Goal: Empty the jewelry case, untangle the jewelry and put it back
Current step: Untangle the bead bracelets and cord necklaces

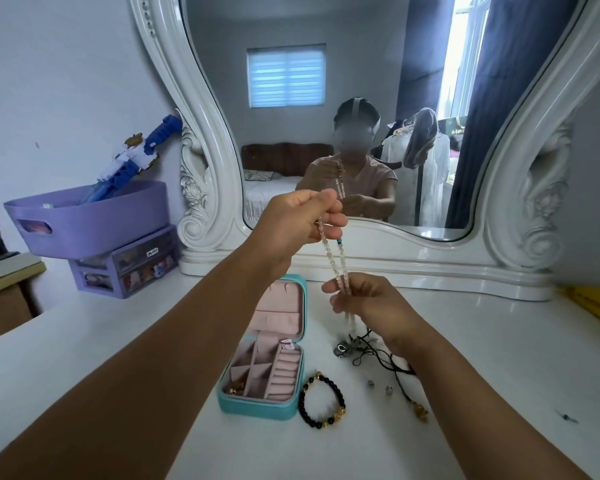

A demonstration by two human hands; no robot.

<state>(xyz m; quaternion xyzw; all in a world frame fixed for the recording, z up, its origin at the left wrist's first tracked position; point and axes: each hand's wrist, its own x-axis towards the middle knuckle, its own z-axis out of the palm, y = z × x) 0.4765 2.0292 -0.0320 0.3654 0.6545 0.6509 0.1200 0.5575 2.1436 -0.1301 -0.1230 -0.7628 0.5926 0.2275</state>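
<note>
A pale pink beaded strand (335,261) hangs stretched between my hands above the white table. My left hand (298,220) pinches its upper end; my right hand (364,299) pinches it lower down, and its tail drops toward a tangle of black cord and a silver pendant (361,348). The turquoise jewelry case (257,408) lies open below my left forearm, its pink compartments holding a small gold piece (237,388). A black and gold bead bracelet (323,400) lies right of the case. Two small silver beads (380,386) and a gold charm (419,410) lie nearby.
A large white framed mirror (520,216) stands at the back of the table. At the left a purple tub (87,220) sits on a small purple drawer unit (125,268). A yellow object (596,303) lies at the right edge.
</note>
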